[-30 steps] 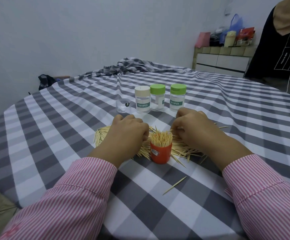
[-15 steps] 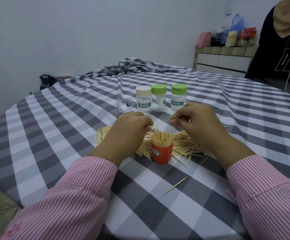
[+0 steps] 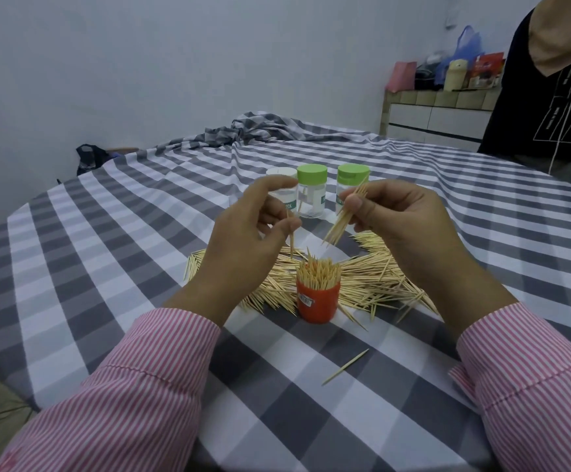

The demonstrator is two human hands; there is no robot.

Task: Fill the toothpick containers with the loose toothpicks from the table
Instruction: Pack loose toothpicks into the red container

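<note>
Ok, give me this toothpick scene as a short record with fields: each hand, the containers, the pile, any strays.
left hand: pinches a single toothpick, raised above the pile
right hand: holds a small bundle of toothpicks
red container: upright, open, packed with toothpicks
capped jars: white lid, two green lids, behind the hands
loose pile: spread around the red container
stray toothpick: lies alone, nearer the person
surface: checked tablecloth

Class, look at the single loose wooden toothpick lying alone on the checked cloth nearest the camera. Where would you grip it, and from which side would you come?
Pinch the single loose wooden toothpick near its middle, coming straight down from above. It lies flat on the grey-and-white checked tablecloth, slanted, apart from the pile, so only its two long sides offer purchase; set finger and thumb across the slant. Both hands are busy now.
</note>
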